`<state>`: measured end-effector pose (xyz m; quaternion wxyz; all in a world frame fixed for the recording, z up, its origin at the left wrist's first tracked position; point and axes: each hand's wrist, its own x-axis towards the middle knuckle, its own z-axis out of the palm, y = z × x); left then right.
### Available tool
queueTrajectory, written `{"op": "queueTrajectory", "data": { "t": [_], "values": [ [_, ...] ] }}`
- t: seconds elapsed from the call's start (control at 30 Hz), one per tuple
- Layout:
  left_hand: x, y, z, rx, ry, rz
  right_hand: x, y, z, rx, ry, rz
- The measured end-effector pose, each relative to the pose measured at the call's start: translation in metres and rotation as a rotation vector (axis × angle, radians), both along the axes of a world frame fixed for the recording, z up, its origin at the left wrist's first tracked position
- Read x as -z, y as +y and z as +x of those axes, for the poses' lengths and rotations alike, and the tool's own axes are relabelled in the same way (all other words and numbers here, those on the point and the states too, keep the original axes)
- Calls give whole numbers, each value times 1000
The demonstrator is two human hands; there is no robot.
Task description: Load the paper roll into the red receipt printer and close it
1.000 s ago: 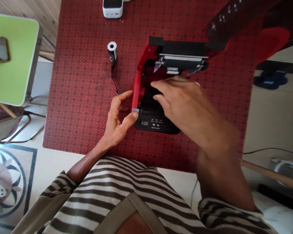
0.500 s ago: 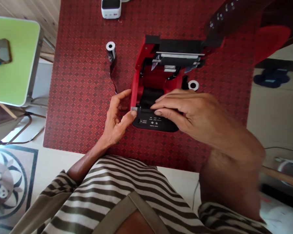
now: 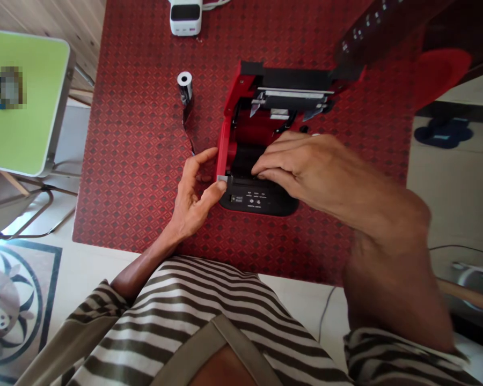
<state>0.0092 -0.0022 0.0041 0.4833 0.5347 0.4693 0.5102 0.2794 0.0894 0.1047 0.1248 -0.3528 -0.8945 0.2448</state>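
Note:
A red and black label printer (image 3: pixel 224 139) stands on the table with its lid (image 3: pixel 298 75) raised, showing the roller and inner bay. My left hand (image 3: pixel 195 195) grips its front left corner, thumb on top and fingers along the side. Inside the bay lies a dark strip (image 3: pixel 244 156). My right hand (image 3: pixel 306 161) reaches over from the right, thumb and fingers pinched together at the front edge of the bay, just behind the black button panel (image 3: pixel 257 198). Whatever lies between those fingertips is hidden.
A black ribbon roll with a white core (image 3: pixel 184 86) stands left of the printer, its loose tail trailing toward my left hand. A white device (image 3: pixel 185 21) with a cable is at the far edge. A green table (image 3: pixel 24 136) stands to the left.
My right hand has shifted slightly away from me, its fingertips moving off the button panel to the bay's edge. It now covers most of the white-cored roll at right. My left hand keeps its grip.

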Motion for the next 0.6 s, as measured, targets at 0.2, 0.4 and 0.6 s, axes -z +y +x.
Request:
{"op": "queueTrajectory", "data": {
  "t": [0.2, 0.4, 0.6],
  "values": [
    [3, 0, -1, 10, -8, 8, -11, -26, 0, 149, 144, 265],
    [-15, 2, -5, -47, 151, 181, -9, -62, -1, 330, 250, 269],
    [-53, 72, -21, -46, 496, 634, -2, -81, -5, 356, 236, 366]
  ]
}}
